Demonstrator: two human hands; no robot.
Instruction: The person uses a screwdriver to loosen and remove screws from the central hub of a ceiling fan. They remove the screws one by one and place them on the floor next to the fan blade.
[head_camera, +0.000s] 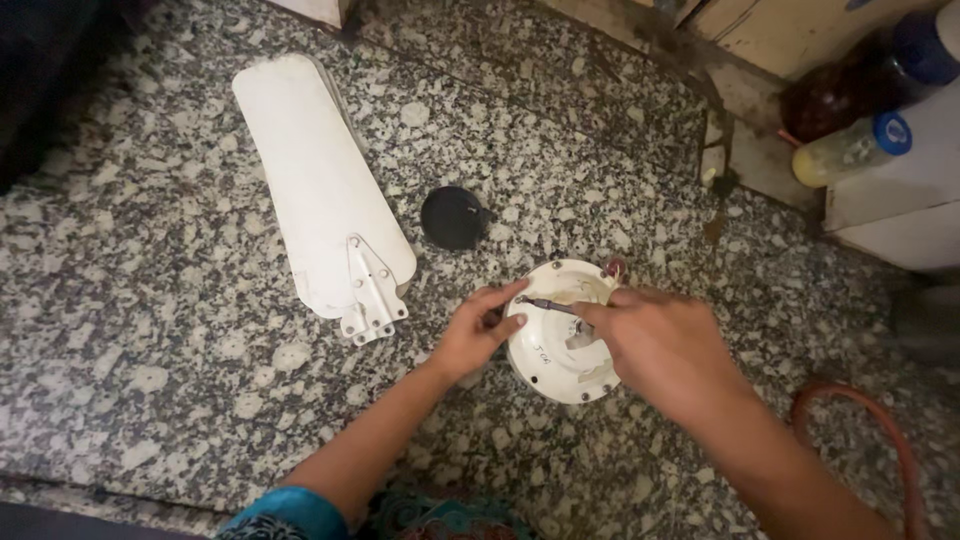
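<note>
Open granite floor (150, 330) surrounds the white fan motor housing (555, 365). Left hand (478, 330) steadies its rim, grip narrow; right hand (655, 340) pinches a screwdriver (548, 304).

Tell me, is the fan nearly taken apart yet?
Partly, it seems. Done: white fan blades with metal brackets lie stacked on the speckled stone floor, and a round black cap sits loose. In hand: the left hand steadies the round white motor housing while the right hand works a thin dark tool at its rim. Left: the housing's remaining screws look untouched.
</note>
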